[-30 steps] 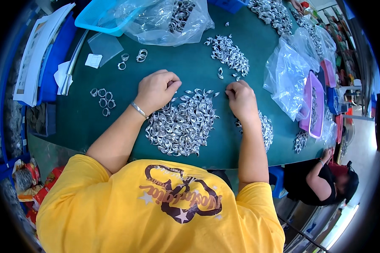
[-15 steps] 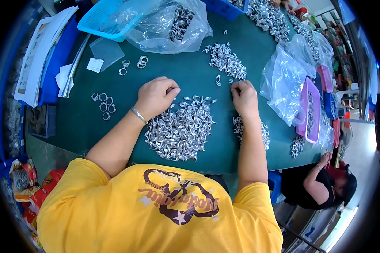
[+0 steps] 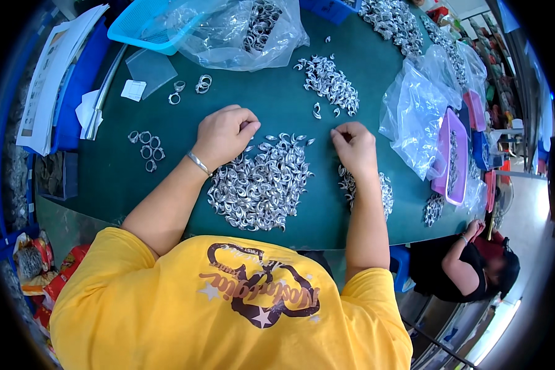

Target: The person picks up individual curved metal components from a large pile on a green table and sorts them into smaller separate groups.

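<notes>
the left hand [image 3: 226, 135] is curled beside the main silver pile [image 3: 262, 182] on the surface [image 3: 105, 185], the right hand [image 3: 356, 148] curled near the far pile [image 3: 330, 83]; whether either grips anything, i cannot tell.

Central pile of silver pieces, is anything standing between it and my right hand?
Nothing visible stands in the way: green tabletop shows between your right hand and the right edge of the central pile.

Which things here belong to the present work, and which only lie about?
Likely in work:
central pile of curved silver metal pieces, beside left hand

Likely lying about:
light-blue perforated plastic basket
white rectangular paper slip
clear flat plastic sheet
</notes>
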### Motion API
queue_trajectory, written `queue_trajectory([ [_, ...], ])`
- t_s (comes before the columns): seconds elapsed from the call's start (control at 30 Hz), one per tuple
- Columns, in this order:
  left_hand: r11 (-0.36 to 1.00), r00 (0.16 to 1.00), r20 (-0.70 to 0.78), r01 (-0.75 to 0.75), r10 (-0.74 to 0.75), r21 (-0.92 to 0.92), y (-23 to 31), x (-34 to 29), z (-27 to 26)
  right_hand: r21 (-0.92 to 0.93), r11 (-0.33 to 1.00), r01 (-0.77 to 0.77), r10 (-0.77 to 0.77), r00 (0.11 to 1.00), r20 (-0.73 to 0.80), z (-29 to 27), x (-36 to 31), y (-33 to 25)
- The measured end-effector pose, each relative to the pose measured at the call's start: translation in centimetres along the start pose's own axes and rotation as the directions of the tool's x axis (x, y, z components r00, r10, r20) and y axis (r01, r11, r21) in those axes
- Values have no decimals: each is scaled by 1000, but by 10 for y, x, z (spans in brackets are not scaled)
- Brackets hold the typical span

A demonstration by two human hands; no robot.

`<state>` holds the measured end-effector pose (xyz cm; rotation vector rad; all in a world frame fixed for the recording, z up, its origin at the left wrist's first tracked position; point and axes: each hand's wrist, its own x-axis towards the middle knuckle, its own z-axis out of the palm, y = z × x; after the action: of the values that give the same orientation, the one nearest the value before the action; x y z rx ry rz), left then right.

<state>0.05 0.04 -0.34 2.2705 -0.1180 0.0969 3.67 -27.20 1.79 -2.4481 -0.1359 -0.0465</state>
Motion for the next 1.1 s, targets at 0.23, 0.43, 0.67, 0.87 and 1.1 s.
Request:
queue_trajectory([
  [0.23,1000,1000,-2,7,-7,6,-1,0,-1,143,954,265,-278,958,75,23,-13,-34],
  [0.43,1000,1000,5,2,-2,6,2,2,-1,-3,937,350,-347,930,-123,30,9,-18],
  [0.67,1000,1000,-7,-8,9,10,-1,1,0,-49,988,148,-151,987,-52,16,15,-7],
  [0.87,1000,1000,-2,-4,4,-8,0,1,-1,-63,958,280,-280,960,6,24,2,-10],
  [1.1,1000,1000,2,17,-17,3,1,0,-2,137,965,223,-213,973,-88,33,-11,-22],
])
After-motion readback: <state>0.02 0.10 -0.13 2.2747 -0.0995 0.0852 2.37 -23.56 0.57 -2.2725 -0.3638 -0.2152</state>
